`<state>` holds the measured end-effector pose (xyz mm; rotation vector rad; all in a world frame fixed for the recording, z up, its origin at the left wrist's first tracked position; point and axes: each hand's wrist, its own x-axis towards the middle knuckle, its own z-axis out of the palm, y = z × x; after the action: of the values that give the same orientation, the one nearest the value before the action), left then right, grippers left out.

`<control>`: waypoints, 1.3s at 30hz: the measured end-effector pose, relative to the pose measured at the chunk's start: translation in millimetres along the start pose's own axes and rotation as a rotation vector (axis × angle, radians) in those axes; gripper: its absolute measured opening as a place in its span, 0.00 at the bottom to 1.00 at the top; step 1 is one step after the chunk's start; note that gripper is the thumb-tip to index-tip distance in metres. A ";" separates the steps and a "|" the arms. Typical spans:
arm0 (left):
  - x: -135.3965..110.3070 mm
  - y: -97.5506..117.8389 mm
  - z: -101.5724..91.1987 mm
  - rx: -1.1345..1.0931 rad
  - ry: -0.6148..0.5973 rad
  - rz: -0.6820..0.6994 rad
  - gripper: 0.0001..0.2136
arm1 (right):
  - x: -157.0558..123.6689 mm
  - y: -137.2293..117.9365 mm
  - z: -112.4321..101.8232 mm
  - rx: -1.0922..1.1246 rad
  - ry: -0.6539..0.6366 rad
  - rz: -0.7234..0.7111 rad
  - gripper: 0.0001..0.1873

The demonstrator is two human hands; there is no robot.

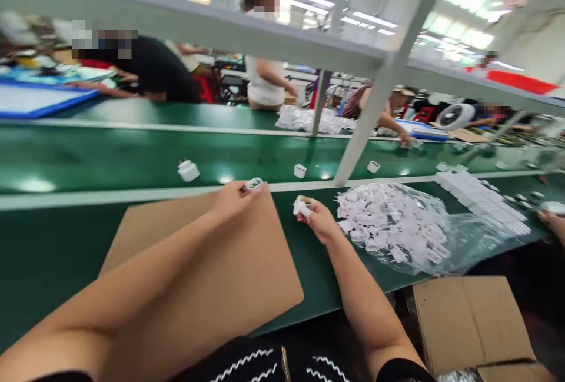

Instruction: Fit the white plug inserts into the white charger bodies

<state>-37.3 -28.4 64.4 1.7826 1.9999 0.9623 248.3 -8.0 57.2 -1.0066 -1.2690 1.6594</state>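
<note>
My left hand (230, 198) is closed around a white charger housing (253, 183), whose oval end with something dark and greenish inside faces up. It is over the far edge of a brown cardboard sheet (212, 270). To its right, my right hand (322, 223) pinches a small white plastic part (302, 208), and its exact shape is blurred. Close beside that hand lies a clear plastic bag (459, 241) with a heap of small white plastic pieces (392, 220). The two hands are apart.
White chargers (189, 170) stand spaced along the green conveyor belt (110, 155) ahead. A slanted metal post (371, 105) rises at the belt's near edge. White flat pieces (481, 199) lie in rows at right. An open cardboard box (474, 323) sits below. Co-workers are across and at far right.
</note>
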 end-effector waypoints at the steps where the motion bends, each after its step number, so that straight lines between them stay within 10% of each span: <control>1: -16.4 7.5 2.5 -0.053 -0.033 0.056 0.16 | -1.4 -2.3 0.6 0.038 -0.027 0.005 0.30; 9: -98.9 25.7 30.4 -0.230 -0.100 0.221 0.11 | -17.6 -18.4 15.3 0.117 -0.116 0.051 0.23; 20: -93.5 13.6 44.9 -0.303 -0.050 0.242 0.12 | -20.3 -5.6 34.5 -0.258 -0.079 -0.153 0.19; 39: -93.7 15.6 38.8 -0.294 -0.074 0.234 0.11 | -24.2 -14.7 39.9 -0.356 -0.178 -0.098 0.24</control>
<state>16.4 -107.2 26.3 1.8787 1.5365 1.1725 222.1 -41.4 81.7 -0.9985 -1.7490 1.5040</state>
